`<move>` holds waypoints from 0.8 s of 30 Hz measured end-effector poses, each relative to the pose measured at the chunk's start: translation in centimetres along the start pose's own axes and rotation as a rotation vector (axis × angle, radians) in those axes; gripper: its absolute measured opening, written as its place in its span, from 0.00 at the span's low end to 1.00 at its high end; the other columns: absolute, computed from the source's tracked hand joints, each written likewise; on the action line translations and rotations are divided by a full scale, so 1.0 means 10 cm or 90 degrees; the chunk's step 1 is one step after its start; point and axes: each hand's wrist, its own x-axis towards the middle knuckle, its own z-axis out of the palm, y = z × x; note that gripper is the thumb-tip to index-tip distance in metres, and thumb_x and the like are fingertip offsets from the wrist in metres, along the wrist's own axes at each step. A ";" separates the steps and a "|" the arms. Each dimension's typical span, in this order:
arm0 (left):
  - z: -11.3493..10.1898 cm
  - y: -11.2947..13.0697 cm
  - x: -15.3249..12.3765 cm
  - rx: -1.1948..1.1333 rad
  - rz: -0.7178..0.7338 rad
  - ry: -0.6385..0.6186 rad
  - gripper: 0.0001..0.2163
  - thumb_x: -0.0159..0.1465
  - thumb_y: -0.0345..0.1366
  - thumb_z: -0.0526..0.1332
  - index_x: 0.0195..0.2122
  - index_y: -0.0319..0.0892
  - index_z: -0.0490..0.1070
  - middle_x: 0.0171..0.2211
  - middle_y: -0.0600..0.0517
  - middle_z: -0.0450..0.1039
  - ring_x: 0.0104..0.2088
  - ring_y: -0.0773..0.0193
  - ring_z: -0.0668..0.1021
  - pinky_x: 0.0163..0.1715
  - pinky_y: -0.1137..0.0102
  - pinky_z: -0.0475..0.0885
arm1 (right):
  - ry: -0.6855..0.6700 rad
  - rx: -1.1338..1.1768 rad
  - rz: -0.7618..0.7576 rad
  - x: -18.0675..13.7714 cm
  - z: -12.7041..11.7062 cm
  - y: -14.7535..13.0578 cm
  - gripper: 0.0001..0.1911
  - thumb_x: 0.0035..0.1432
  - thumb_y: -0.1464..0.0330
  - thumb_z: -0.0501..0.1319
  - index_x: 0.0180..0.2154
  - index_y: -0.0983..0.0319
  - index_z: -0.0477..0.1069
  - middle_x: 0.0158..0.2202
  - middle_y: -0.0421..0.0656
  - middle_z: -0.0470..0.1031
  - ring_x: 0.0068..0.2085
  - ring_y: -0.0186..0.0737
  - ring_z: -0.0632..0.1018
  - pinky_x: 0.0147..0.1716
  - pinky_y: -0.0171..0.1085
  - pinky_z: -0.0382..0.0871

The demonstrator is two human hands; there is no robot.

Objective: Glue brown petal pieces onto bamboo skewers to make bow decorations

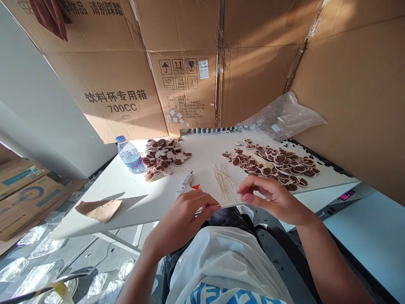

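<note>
My left hand (193, 211) is at the table's front edge, its thumb and index finger pinched together. Whatever lies between those fingertips is too small to make out. To the right, my right hand (274, 197) hovers by the edge with curved fingers and a gap above the thumb; nothing shows in it. Between and just beyond the hands lies a loose bundle of thin cream cords (224, 179). A white glue gun (186, 181) with an orange-red part rests beyond my left hand. Brown round pieces with cord ties (280, 162) are heaped beyond my right hand.
A pile of brown and white round pieces (164, 154) sits at the back left of the white table (152, 202), beside a water bottle (130, 156). A torn cardboard piece (100, 210) lies at front left. A clear plastic bag (281, 118) leans against the cardboard wall (256, 84).
</note>
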 end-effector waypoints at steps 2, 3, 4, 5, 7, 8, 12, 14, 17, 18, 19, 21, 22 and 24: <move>0.03 0.00 0.01 0.029 -0.001 0.003 0.13 0.82 0.40 0.55 0.44 0.46 0.79 0.38 0.51 0.82 0.40 0.58 0.80 0.44 0.63 0.72 | 0.044 -0.099 -0.028 0.01 0.05 0.00 0.12 0.75 0.55 0.64 0.49 0.54 0.79 0.45 0.44 0.81 0.46 0.45 0.79 0.51 0.42 0.74; 0.06 -0.01 0.01 0.044 -0.003 0.004 0.14 0.82 0.40 0.55 0.44 0.46 0.79 0.38 0.50 0.82 0.41 0.58 0.80 0.43 0.63 0.71 | 0.052 -0.136 -0.045 0.01 0.08 -0.01 0.12 0.76 0.55 0.63 0.50 0.54 0.79 0.47 0.45 0.81 0.48 0.46 0.79 0.53 0.43 0.73; 0.08 -0.01 0.02 0.059 -0.007 0.002 0.14 0.82 0.40 0.55 0.44 0.45 0.79 0.38 0.50 0.82 0.40 0.57 0.80 0.43 0.63 0.71 | 0.045 -0.161 -0.059 0.01 0.13 -0.01 0.11 0.77 0.56 0.62 0.51 0.54 0.78 0.48 0.45 0.81 0.50 0.47 0.79 0.54 0.44 0.73; 0.11 -0.02 0.02 0.072 -0.012 -0.001 0.14 0.81 0.40 0.55 0.43 0.45 0.79 0.37 0.50 0.81 0.40 0.57 0.80 0.42 0.63 0.71 | 0.024 -0.177 -0.069 0.01 0.18 -0.02 0.11 0.77 0.56 0.62 0.52 0.53 0.78 0.49 0.46 0.82 0.52 0.48 0.79 0.55 0.45 0.73; 0.16 -0.03 0.04 0.094 -0.021 -0.005 0.15 0.81 0.41 0.56 0.42 0.45 0.80 0.36 0.50 0.81 0.38 0.57 0.80 0.41 0.63 0.71 | -0.031 -0.198 -0.083 0.01 0.29 -0.04 0.11 0.77 0.56 0.62 0.52 0.53 0.78 0.49 0.46 0.82 0.54 0.50 0.79 0.55 0.46 0.74; 0.17 -0.04 0.04 0.102 -0.023 -0.004 0.15 0.81 0.42 0.57 0.41 0.44 0.80 0.35 0.50 0.80 0.37 0.57 0.80 0.40 0.63 0.71 | -0.052 -0.205 -0.089 0.01 0.33 -0.06 0.11 0.78 0.57 0.62 0.51 0.54 0.78 0.48 0.46 0.82 0.54 0.50 0.79 0.54 0.46 0.74; 0.18 -0.05 0.05 0.117 -0.021 0.006 0.17 0.80 0.44 0.58 0.37 0.44 0.80 0.32 0.50 0.80 0.34 0.58 0.79 0.38 0.64 0.71 | -0.097 -0.203 -0.099 0.04 0.43 -0.08 0.11 0.80 0.60 0.58 0.48 0.55 0.79 0.43 0.44 0.82 0.48 0.47 0.80 0.48 0.43 0.74; 0.16 -0.05 0.04 0.113 -0.024 0.007 0.18 0.80 0.46 0.59 0.36 0.44 0.80 0.31 0.50 0.80 0.34 0.58 0.79 0.37 0.64 0.70 | -0.106 -0.195 -0.103 0.04 0.42 -0.07 0.11 0.81 0.61 0.58 0.47 0.55 0.78 0.42 0.44 0.81 0.46 0.46 0.80 0.46 0.42 0.74; 0.12 -0.05 0.03 0.106 -0.029 -0.003 0.17 0.79 0.47 0.60 0.36 0.45 0.79 0.32 0.51 0.80 0.34 0.58 0.79 0.37 0.64 0.70 | -0.100 -0.194 -0.103 0.04 0.36 -0.04 0.11 0.81 0.61 0.57 0.47 0.55 0.77 0.42 0.44 0.80 0.46 0.45 0.80 0.46 0.42 0.73; 0.11 -0.04 0.02 0.103 -0.028 -0.012 0.16 0.79 0.46 0.59 0.37 0.45 0.80 0.33 0.51 0.81 0.35 0.58 0.80 0.38 0.64 0.70 | -0.094 -0.197 -0.103 0.03 0.34 -0.04 0.11 0.81 0.61 0.57 0.47 0.55 0.77 0.42 0.44 0.80 0.46 0.45 0.79 0.46 0.42 0.73; 0.10 -0.04 0.01 0.097 -0.026 -0.025 0.15 0.79 0.44 0.59 0.38 0.45 0.80 0.33 0.51 0.81 0.35 0.58 0.80 0.39 0.64 0.70 | -0.087 -0.202 -0.104 0.03 0.32 -0.03 0.11 0.81 0.62 0.57 0.47 0.55 0.77 0.43 0.44 0.80 0.47 0.46 0.79 0.47 0.42 0.72; 0.08 -0.03 0.00 0.082 -0.022 -0.050 0.14 0.80 0.42 0.58 0.39 0.45 0.80 0.35 0.52 0.82 0.36 0.59 0.80 0.41 0.64 0.70 | -0.078 -0.213 -0.110 0.03 0.30 -0.02 0.10 0.81 0.62 0.57 0.47 0.55 0.76 0.43 0.44 0.80 0.48 0.46 0.78 0.48 0.43 0.71; 0.08 -0.03 0.00 0.072 -0.021 -0.061 0.14 0.80 0.42 0.58 0.40 0.46 0.80 0.35 0.52 0.82 0.36 0.59 0.80 0.41 0.64 0.70 | -0.073 -0.218 -0.115 0.03 0.29 -0.02 0.10 0.81 0.62 0.57 0.47 0.55 0.76 0.42 0.44 0.80 0.48 0.47 0.78 0.49 0.44 0.71; 0.08 -0.02 0.00 0.055 -0.016 -0.078 0.14 0.80 0.42 0.58 0.40 0.46 0.79 0.36 0.52 0.83 0.36 0.60 0.80 0.41 0.64 0.70 | -0.062 -0.223 -0.124 0.03 0.28 -0.01 0.10 0.81 0.63 0.57 0.47 0.55 0.76 0.42 0.44 0.79 0.47 0.47 0.77 0.48 0.44 0.70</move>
